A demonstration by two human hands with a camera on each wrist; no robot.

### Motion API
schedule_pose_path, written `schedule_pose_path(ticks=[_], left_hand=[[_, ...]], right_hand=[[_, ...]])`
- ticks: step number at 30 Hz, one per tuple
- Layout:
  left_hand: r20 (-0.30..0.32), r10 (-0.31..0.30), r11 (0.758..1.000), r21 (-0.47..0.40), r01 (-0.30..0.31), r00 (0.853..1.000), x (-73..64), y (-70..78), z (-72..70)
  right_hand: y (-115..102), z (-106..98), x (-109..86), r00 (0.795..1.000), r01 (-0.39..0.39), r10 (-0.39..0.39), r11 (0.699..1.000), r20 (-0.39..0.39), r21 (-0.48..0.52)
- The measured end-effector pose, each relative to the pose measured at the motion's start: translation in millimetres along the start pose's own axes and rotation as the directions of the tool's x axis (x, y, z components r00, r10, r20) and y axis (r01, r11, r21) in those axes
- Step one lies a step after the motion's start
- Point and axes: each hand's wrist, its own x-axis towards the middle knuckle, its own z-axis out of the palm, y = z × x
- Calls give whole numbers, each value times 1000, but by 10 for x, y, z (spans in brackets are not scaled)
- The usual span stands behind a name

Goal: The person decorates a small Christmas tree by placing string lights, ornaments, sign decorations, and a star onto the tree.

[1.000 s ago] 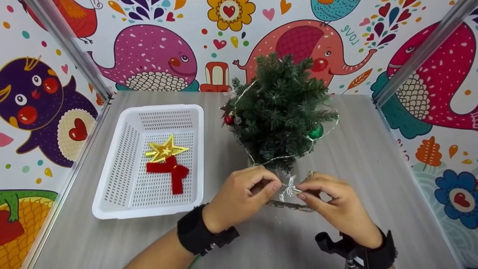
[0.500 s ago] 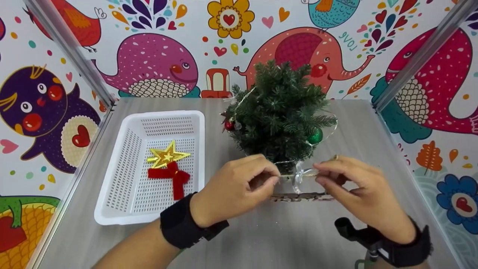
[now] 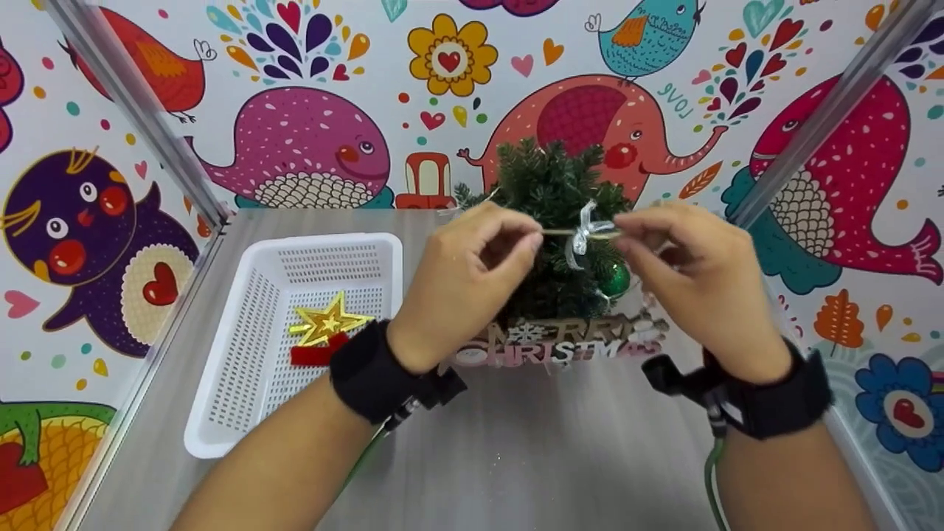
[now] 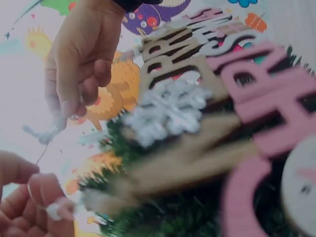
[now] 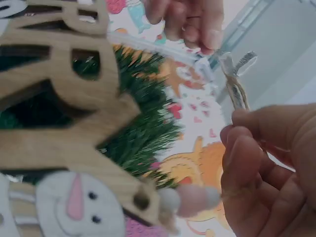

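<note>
A wooden "Merry Christmas" sign (image 3: 568,346) hangs from a cord (image 3: 557,232) in front of the small green Christmas tree (image 3: 546,177). My left hand (image 3: 472,280) pinches the cord at its left end between thumb and forefinger. My right hand (image 3: 697,276) pinches it on the right, beside a silver ribbon bow (image 3: 584,234). The cord is stretched level between both hands. In the left wrist view a white snowflake (image 4: 168,111) shows on the sign's face. The right wrist view shows a snowman (image 5: 81,210) and pale beads (image 5: 190,200) at the sign's end.
Left of the hands stands a white perforated basket (image 3: 240,346). Inside it lie a gold star (image 3: 330,321) and a red bow (image 3: 313,355), partly covered by the left wrist strap. A green bauble (image 3: 612,282) hangs on the tree. Printed panels stand around the table.
Both hands have lifted the cord upward, drawing it taut. The sign has come up with it, and its lettering now faces the head camera. The left forearm now covers part of the red bow.
</note>
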Motion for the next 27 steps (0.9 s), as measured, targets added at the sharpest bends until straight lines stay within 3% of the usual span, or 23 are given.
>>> schedule_pose_path(ticks=[5, 12, 15, 21, 27], left_hand=[[-35, -86, 996, -16, 85, 996, 115, -160, 38], [-46, -155, 986, -67, 152, 987, 63, -275, 69], [-39, -155, 985, -85, 151, 987, 7, -292, 89], [-51, -121, 993, -24, 120, 991, -54, -365, 127], [-93, -51, 994, 90, 59, 994, -110, -452, 129]], right_hand=[[141, 117, 105, 997, -67, 69, 996, 24, -65], [216, 200, 96, 996, -63, 66, 996, 62, -59], [216, 207, 63, 997, -52, 54, 997, 53, -53], [214, 232, -6, 998, -45, 49, 996, 41, -82], [224, 373, -65, 998, -3, -1, 998, -64, -63]])
